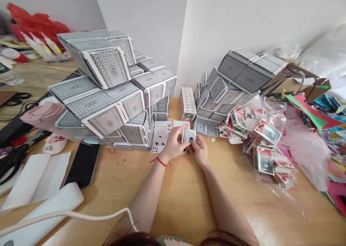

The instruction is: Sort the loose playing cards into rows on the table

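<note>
Between my two hands is a playing card (188, 134) with a grey patterned back; whether it is one card or a few stacked cannot be told. My left hand (175, 144) grips it from the left, thumb across its lower part, a red string at the wrist. On the card's right edge, the fingers of my right hand (200, 148) are pinched. Face-up playing cards (160, 138) lie on the table just behind and left of my hands. Grey-backed blocks made of cards (108, 105) rise in a tall stack to the left.
More card blocks (227, 84) are stacked at the right, beside a row of card boxes (187, 102). Opened card boxes (266, 159) lie in clear plastic. A black phone (82, 163), scissors (16, 159) and a white cable (67, 214) occupy the left.
</note>
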Tool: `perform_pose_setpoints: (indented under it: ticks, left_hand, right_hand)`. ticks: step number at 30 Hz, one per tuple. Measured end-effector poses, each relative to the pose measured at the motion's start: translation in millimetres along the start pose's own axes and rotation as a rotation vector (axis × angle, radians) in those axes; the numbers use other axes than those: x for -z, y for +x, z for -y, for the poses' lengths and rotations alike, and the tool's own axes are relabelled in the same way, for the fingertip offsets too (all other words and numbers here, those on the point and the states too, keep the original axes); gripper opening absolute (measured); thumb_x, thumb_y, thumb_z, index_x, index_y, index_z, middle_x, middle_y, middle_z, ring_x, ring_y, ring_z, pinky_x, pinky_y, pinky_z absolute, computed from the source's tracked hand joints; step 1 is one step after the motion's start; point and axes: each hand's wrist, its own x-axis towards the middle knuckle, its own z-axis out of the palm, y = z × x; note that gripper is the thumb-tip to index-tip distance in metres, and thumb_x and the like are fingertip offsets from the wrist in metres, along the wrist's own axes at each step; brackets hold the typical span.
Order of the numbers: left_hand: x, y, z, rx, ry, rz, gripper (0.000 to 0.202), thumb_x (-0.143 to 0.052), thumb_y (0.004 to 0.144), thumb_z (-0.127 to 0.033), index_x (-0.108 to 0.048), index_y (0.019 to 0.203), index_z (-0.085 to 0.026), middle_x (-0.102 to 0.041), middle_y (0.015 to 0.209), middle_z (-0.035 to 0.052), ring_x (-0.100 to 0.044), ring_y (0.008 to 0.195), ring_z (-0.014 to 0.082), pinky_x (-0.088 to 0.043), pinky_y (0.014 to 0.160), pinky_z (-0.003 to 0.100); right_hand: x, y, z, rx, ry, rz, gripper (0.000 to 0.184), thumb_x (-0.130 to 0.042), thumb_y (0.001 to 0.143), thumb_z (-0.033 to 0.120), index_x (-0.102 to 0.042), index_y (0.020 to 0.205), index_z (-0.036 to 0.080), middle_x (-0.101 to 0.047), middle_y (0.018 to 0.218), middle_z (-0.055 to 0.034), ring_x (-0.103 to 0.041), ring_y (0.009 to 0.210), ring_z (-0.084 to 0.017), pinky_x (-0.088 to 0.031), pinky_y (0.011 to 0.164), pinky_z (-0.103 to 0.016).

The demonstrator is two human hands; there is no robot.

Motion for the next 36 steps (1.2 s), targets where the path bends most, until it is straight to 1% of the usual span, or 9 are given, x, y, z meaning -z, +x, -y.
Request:
perform_pose_setpoints:
  ticks: [4,9,14,19,23,27,31,33,36]
  left_hand:
    - [-6.1,-1,-1,0.13,0.019,-0.037,0.022,-0.047,0.081,-0.028,-0.044,0.101,-0.019,-0.058,0.089,0.0041,-0.056,0.076,0.0144,-0.044,0.068,0.027]
    - [-5.8,-3,-1,0.194,0.064,-0.007,0.02,-0.044,0.081,-0.04,-0.046,0.083,-0.02,-0.049,0.055,-0.0046,-0.05,0.056,0.0128,-0.037,0.056,0.023]
    - [-4.8,-1,0,0.244,0.09,-0.052,0.029,-0.042,0.08,-0.045,-0.043,0.067,-0.019,-0.045,0.053,-0.0045,-0.044,0.052,0.0114,-0.032,0.052,0.022]
    - [-7.9,3,3,0.287,0.126,-0.122,0.03,-0.036,0.084,-0.037,-0.042,0.061,-0.019,-0.045,0.052,-0.0032,-0.043,0.052,0.0113,-0.031,0.053,0.022]
    - [-7.6,3,1,0.297,-0.046,-0.127,0.032,-0.04,0.081,-0.04,-0.042,0.057,-0.018,-0.041,0.048,-0.0041,-0.041,0.046,0.0094,-0.031,0.048,0.021]
    - [-6.4,3,-5,0.357,-0.282,-0.11,0.035,-0.042,0.078,-0.046,-0.045,0.059,-0.017,-0.041,0.046,-0.0049,-0.04,0.04,0.0081,-0.028,0.041,0.021]
    - [-5.7,4,-9,0.324,-0.216,-0.187,0.038,-0.044,0.076,-0.047,-0.046,0.054,-0.016,-0.041,0.045,-0.0038,-0.04,0.043,0.0081,-0.029,0.042,0.021]
    - [-5.7,4,-9,0.3,-0.151,-0.234,0.041,-0.043,0.078,-0.047,-0.044,0.05,-0.016,-0.041,0.044,-0.0035,-0.04,0.045,0.0081,-0.029,0.044,0.021]
    - [-6.0,1,-9,0.278,-0.13,-0.243,0.043,-0.039,0.081,-0.044,-0.044,0.049,-0.016,-0.041,0.042,-0.0032,-0.042,0.044,0.0085,-0.032,0.046,0.021]
  right_hand:
    - [-2,-4,0,-0.022,-0.025,0.14,0.031,-0.054,0.075,0.046,-0.042,0.09,0.022,-0.052,0.052,0.0063,-0.043,0.037,-0.008,-0.035,0.037,-0.021]
    - [-2,-4,1,-0.011,-0.075,0.213,0.026,-0.053,0.076,0.045,-0.043,0.086,0.022,-0.055,0.053,0.0047,-0.046,0.039,-0.009,-0.036,0.039,-0.022]
    - [1,-1,2,-0.025,-0.082,0.262,0.026,-0.055,0.075,0.045,-0.043,0.077,0.022,-0.055,0.051,0.0043,-0.046,0.037,-0.01,-0.034,0.038,-0.022]
    - [1,-2,5,-0.037,-0.063,0.29,0.027,-0.057,0.073,0.045,-0.046,0.078,0.021,-0.055,0.052,0.0038,-0.046,0.039,-0.01,-0.035,0.04,-0.023]
    - [0,-3,7,-0.032,-0.013,0.307,0.026,-0.058,0.072,0.043,-0.047,0.076,0.02,-0.057,0.054,0.0026,-0.047,0.041,-0.01,-0.035,0.042,-0.022]
    - [-3,-5,5,-0.074,0.07,0.301,0.027,-0.06,0.07,0.044,-0.046,0.073,0.02,-0.053,0.049,0.0049,-0.042,0.038,-0.008,-0.031,0.039,-0.021]
    - [-6,-5,3,-0.11,0.146,0.277,0.026,-0.061,0.07,0.042,-0.047,0.071,0.02,-0.051,0.047,0.0056,-0.038,0.035,-0.007,-0.029,0.038,-0.02]
    - [-5,-4,3,-0.118,0.174,0.216,0.025,-0.06,0.071,0.041,-0.047,0.068,0.02,-0.05,0.045,0.0057,-0.039,0.035,-0.008,-0.032,0.038,-0.021]
    - [2,2,3,-0.103,0.207,0.021,0.026,-0.06,0.071,0.041,-0.048,0.063,0.019,-0.045,0.042,0.0064,-0.042,0.037,-0.009,-0.037,0.04,-0.022]
